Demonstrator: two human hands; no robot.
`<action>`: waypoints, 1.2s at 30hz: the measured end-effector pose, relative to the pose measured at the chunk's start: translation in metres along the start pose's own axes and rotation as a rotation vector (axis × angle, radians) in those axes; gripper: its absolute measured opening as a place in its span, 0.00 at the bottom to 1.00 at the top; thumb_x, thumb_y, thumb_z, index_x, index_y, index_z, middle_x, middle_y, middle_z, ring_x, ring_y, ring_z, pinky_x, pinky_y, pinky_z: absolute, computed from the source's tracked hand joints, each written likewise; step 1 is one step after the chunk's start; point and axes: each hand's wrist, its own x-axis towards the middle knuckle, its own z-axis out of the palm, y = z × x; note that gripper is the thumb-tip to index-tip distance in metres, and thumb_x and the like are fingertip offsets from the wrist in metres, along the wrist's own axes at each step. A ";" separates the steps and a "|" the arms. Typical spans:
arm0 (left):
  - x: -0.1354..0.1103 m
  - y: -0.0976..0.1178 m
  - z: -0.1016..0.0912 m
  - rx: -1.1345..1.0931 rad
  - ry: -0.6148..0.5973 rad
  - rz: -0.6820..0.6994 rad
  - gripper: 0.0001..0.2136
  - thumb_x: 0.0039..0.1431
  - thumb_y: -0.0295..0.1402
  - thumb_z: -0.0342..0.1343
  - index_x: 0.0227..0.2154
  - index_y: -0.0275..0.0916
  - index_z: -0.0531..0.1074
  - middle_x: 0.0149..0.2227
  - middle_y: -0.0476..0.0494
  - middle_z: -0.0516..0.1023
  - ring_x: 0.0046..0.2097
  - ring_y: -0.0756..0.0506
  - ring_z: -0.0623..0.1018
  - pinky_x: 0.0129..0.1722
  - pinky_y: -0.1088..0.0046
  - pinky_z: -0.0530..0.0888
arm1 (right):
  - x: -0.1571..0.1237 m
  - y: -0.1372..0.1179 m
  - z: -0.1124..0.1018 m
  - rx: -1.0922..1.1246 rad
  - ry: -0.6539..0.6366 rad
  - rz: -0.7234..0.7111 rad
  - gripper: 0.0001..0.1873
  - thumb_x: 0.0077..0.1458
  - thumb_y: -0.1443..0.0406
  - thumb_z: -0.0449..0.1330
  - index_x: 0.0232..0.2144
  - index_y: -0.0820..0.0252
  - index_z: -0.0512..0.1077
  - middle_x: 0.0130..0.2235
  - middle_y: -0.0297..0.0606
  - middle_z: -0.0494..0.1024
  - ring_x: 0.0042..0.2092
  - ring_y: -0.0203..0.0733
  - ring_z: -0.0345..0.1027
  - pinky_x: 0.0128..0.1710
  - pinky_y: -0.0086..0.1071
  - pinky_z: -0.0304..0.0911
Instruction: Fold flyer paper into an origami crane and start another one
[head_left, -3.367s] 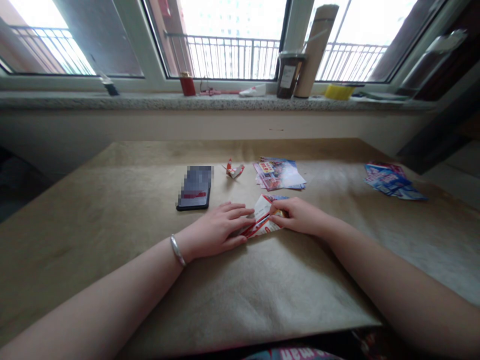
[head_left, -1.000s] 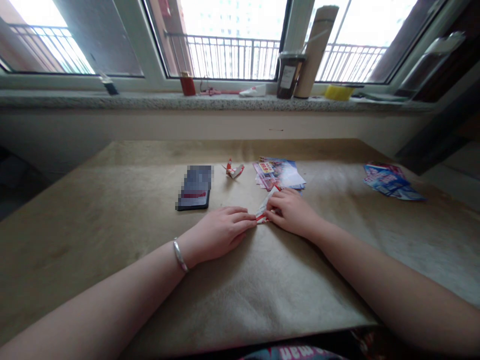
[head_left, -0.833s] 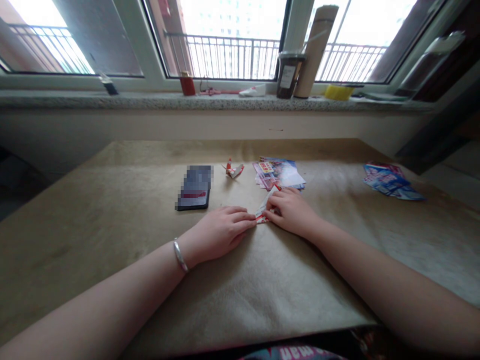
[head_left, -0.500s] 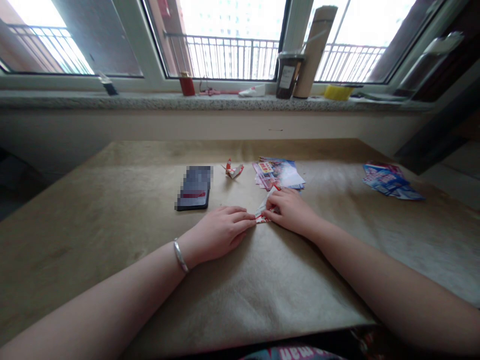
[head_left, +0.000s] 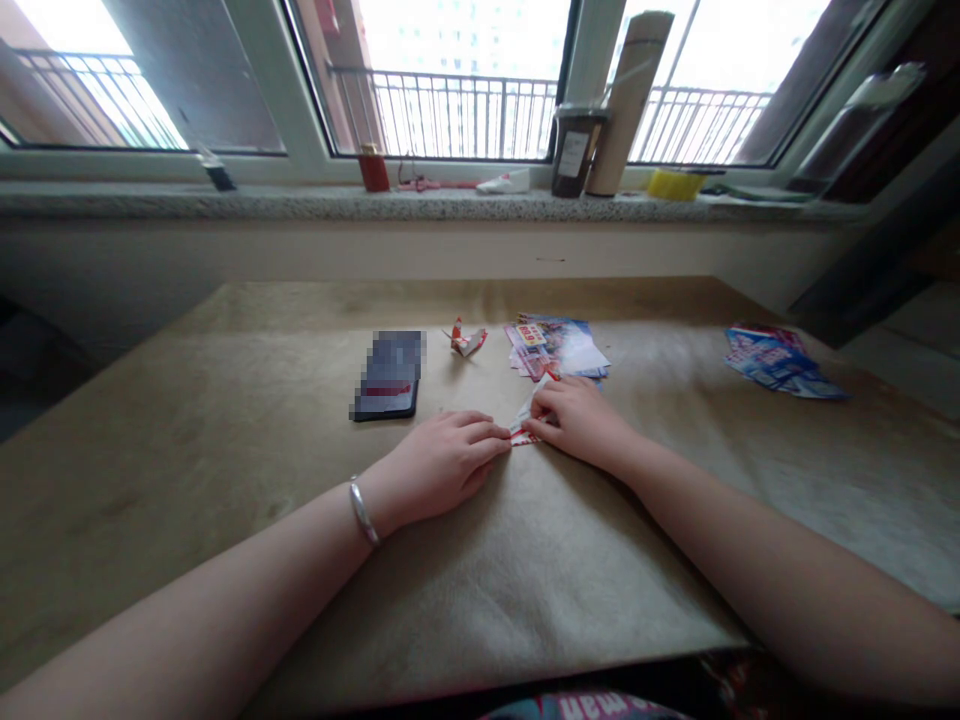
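A small white-and-red piece of folded paper [head_left: 529, 412] lies on the table between my hands. My right hand [head_left: 574, 412] has its fingers curled down over the paper's right part, covering much of it. From the left, my left hand [head_left: 450, 455] rests on the table with fingers stretched out. Its fingertips touch the paper's left corner. A silver bangle circles that wrist. Beyond the hands stands a small folded paper figure [head_left: 469, 340], white with red, its tips pointing up.
On the table are a dark phone [head_left: 390, 375], a pile of colourful printed sheets [head_left: 574, 345] and blue leaflets [head_left: 784, 362] farther right. Along the windowsill [head_left: 300, 203] stand a dark lidded jar [head_left: 577, 150], a tall tube [head_left: 630, 100], a red container [head_left: 373, 170] and a yellow item [head_left: 675, 184].
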 end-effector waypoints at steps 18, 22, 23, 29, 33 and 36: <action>-0.001 -0.006 0.000 -0.134 0.019 -0.008 0.13 0.57 0.24 0.48 0.43 0.38 0.71 0.46 0.43 0.76 0.51 0.45 0.71 0.52 0.64 0.69 | -0.002 0.002 0.000 -0.099 0.009 -0.063 0.13 0.55 0.56 0.57 0.27 0.58 0.71 0.33 0.39 0.76 0.40 0.44 0.64 0.44 0.36 0.52; -0.001 -0.009 -0.001 -0.167 -0.004 -0.027 0.12 0.57 0.24 0.48 0.42 0.38 0.72 0.46 0.44 0.76 0.51 0.45 0.71 0.53 0.64 0.69 | 0.001 0.006 0.002 -0.072 -0.015 -0.069 0.12 0.54 0.56 0.58 0.27 0.58 0.70 0.34 0.39 0.76 0.40 0.44 0.65 0.43 0.35 0.52; -0.001 -0.009 -0.001 -0.177 -0.008 -0.027 0.12 0.57 0.24 0.49 0.42 0.38 0.72 0.46 0.44 0.76 0.51 0.46 0.71 0.53 0.64 0.69 | 0.002 0.007 0.003 -0.064 -0.019 -0.070 0.12 0.54 0.56 0.58 0.27 0.58 0.70 0.34 0.39 0.76 0.40 0.44 0.65 0.42 0.35 0.52; -0.002 -0.012 0.000 -0.211 0.004 -0.005 0.13 0.56 0.23 0.48 0.41 0.39 0.72 0.46 0.45 0.76 0.51 0.46 0.72 0.52 0.65 0.69 | 0.002 0.009 0.004 -0.055 -0.018 -0.074 0.12 0.54 0.57 0.58 0.27 0.59 0.71 0.33 0.39 0.76 0.39 0.44 0.65 0.40 0.35 0.52; -0.002 -0.011 0.000 -0.212 0.003 -0.015 0.12 0.56 0.24 0.48 0.41 0.39 0.72 0.46 0.44 0.76 0.51 0.46 0.71 0.52 0.64 0.69 | -0.001 0.008 0.005 -0.066 0.030 -0.082 0.12 0.54 0.56 0.58 0.27 0.59 0.70 0.33 0.40 0.75 0.39 0.44 0.64 0.41 0.35 0.53; -0.002 -0.011 -0.003 -0.213 -0.002 -0.017 0.10 0.56 0.23 0.48 0.38 0.38 0.72 0.46 0.45 0.76 0.51 0.46 0.72 0.52 0.66 0.70 | -0.002 0.009 0.006 -0.028 0.055 -0.081 0.11 0.53 0.58 0.59 0.27 0.59 0.70 0.33 0.39 0.75 0.38 0.43 0.64 0.40 0.34 0.54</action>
